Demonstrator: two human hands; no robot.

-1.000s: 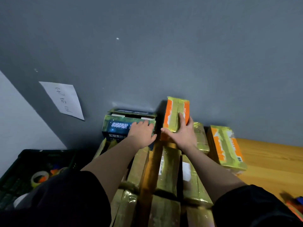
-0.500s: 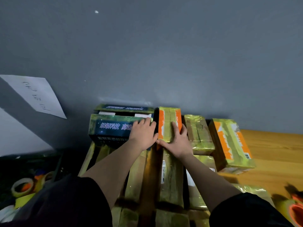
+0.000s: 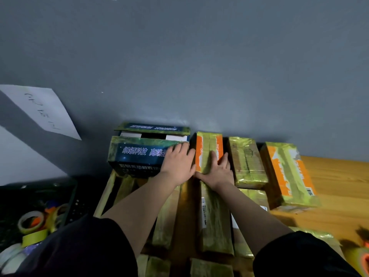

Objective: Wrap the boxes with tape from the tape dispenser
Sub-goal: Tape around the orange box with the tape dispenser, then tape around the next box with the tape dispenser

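Left hand [image 3: 178,163] lies flat with fingers straight on the near right corner of the blue box [image 3: 139,154]; right hand [image 3: 217,170] presses, fingers spread, on the near end of the small orange taped box [image 3: 208,145], which stands against the grey wall [image 3: 199,66] between the blue box and a brown taped box [image 3: 246,162]. A larger orange taped box [image 3: 289,174] sits further right on the wooden table [image 3: 343,186]; tape rolls [image 3: 32,221] lie in the dark crate at lower left; more taped boxes are stacked under the forearms.

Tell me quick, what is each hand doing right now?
Left hand: open, fingers straight, resting on the dark blue printed cardboard box.
Right hand: open, flat against the small orange box wrapped in yellow tape.
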